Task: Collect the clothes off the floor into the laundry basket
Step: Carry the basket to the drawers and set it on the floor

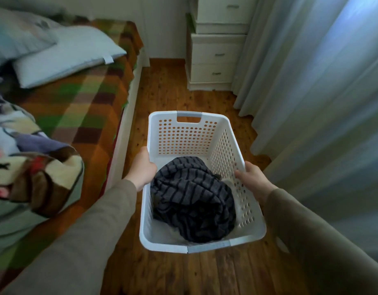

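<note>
The laundry basket sits in the lower centre of the frame, held above the wooden floor. The left hand is clamped on its left rim and the right hand on its right rim. A dark striped garment already lies bunched inside. No clothes show on the visible floor, so collecting looks mostly done, though areas outside the frame may still hold some.

You wear long olive-drab sleeves on both arms, plain and unmarked, of soft matte cloth. Each sleeve ends at the wrist, leaving your left hand and right hand bare. You wear no gloves, and no rings or watch show.
</note>
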The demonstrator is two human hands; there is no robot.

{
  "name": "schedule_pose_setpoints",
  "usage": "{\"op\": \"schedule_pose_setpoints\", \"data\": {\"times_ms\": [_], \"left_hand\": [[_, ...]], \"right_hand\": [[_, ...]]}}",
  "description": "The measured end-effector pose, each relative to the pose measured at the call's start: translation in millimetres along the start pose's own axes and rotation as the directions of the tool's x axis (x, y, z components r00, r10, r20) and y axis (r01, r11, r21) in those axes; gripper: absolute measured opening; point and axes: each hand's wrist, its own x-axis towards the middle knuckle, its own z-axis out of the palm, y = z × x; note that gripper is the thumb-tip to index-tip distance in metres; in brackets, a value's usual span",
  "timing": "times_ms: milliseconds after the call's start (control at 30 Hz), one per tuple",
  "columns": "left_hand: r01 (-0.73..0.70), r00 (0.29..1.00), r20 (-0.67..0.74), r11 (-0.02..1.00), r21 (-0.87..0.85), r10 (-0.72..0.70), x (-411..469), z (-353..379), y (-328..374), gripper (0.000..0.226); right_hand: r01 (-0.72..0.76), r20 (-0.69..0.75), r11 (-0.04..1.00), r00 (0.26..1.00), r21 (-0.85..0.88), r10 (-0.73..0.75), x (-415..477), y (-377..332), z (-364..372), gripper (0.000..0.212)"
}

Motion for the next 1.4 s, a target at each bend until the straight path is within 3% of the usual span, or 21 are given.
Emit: {"op": "schedule_pose_setpoints", "data": {"times_ms": [367,767,900,1133,1400], "left_hand": [[-0.104,0.993,-0.065,0.994,-0.024,0.102,-74,-133,177,0.040],[-0.255,0.963,-0.099,0.966,-0.030,0.251,-114,-232,291,0.029],[-0.278,0.956,-0.101,0.961,0.000,0.276,-100,-247,313,0.020],[-0.291,0.947,-0.125,0.956,0.048,0.295,-50,-245,365,0.039],[-0.282,0.952,-0.133,0.959,-0.029,0.276,55,-230,424,0.033]], "right_hand": [[0.133,-0.125,0.988,0.982,-0.084,-0.143,-134,-181,-75,0.014],[0.304,-0.140,0.945,0.937,-0.123,-0.320,-213,-298,-124,0.020],[0.344,-0.145,0.935,0.924,-0.091,-0.354,-208,-320,-137,0.021],[0.370,-0.167,0.923,0.908,-0.111,-0.384,-155,-364,-166,0.010],[0.366,-0.152,0.910,0.905,-0.194,-0.397,-56,-433,-206,0.009]]}}
